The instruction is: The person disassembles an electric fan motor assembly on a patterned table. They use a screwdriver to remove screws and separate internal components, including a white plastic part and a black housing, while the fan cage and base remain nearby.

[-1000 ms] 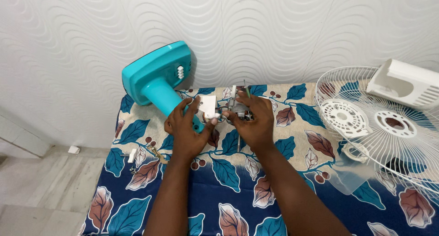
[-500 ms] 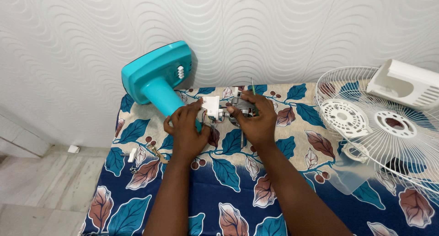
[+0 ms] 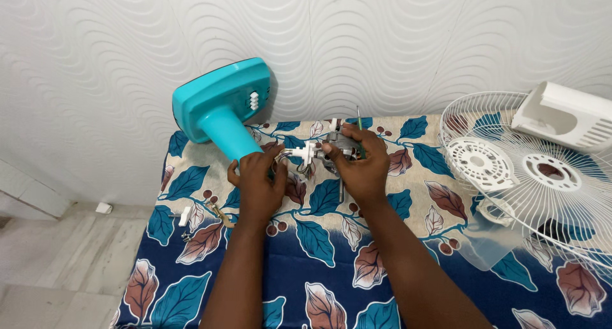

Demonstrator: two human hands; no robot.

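Observation:
A turquoise fan stand (image 3: 220, 115) lies on its side at the table's back left, its base against the wall. My left hand (image 3: 256, 185) grips the lower end of its neck. My right hand (image 3: 360, 166) holds the grey fan motor (image 3: 336, 147) together with a thin green-handled screwdriver (image 3: 359, 128). A small white plastic part (image 3: 305, 153) with wires sits between the two hands, attached to the motor. The motor's shaft points down toward me, partly hidden under my right hand.
White wire fan guards (image 3: 523, 176) lie at the right with a white motor cover (image 3: 561, 115) on top. A clear fan blade (image 3: 488, 243) rests beside them. Small white and brass parts (image 3: 201, 214) lie at the table's left edge. A patterned wall stands behind.
The white part has turned edge-on and shifted right with the motor. My left hand has let go of it and closed on the stand's neck. My right hand moved slightly right.

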